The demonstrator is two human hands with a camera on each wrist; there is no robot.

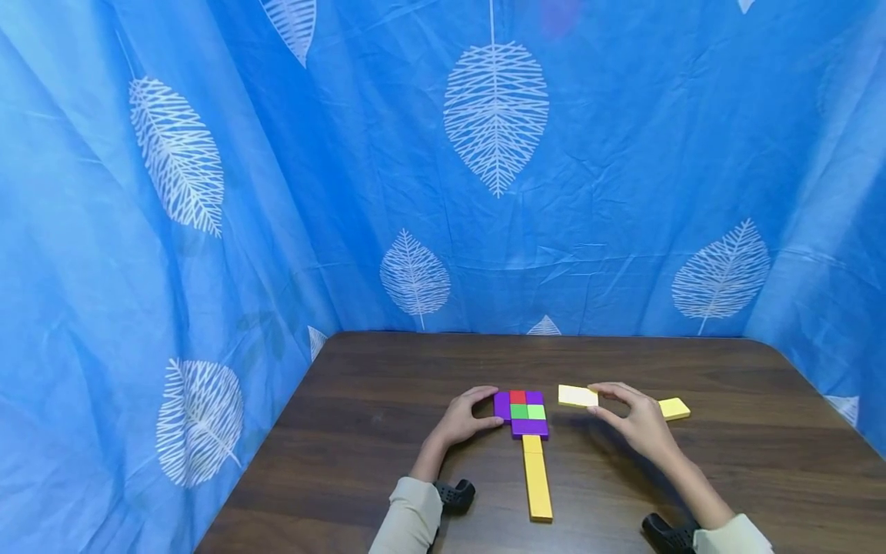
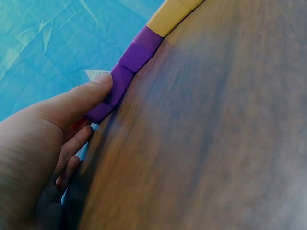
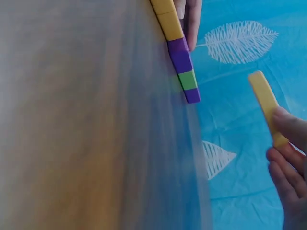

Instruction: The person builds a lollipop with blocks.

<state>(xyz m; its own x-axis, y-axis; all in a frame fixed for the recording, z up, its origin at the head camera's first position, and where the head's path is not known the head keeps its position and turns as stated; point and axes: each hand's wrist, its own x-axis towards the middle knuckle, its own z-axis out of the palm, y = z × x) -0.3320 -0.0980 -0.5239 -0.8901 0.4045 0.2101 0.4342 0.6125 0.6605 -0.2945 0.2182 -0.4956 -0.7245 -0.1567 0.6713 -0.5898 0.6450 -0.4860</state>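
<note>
My left hand (image 1: 460,416) is at the left side of a flat cluster of blocks, its thumb and index finger spanning the purple block (image 1: 502,406) there. The left wrist view has the thumb pressed on the purple side (image 2: 123,79). In the cluster are also a red block (image 1: 517,397), green blocks (image 1: 519,412) and more purple ones. A strip of yellow blocks (image 1: 536,481) runs from it toward me. Right of the cluster, my right hand (image 1: 640,423) pinches a yellow block (image 1: 577,396) by one end; the right wrist view shows this yellow block (image 3: 264,103) held off the table.
Another yellow block (image 1: 674,408) lies on the table just beyond the right hand. The dark wooden table (image 1: 332,438) ends at a blue curtain (image 1: 609,169) with white leaf prints, which also hangs along the left side. Both wrists wear black bands.
</note>
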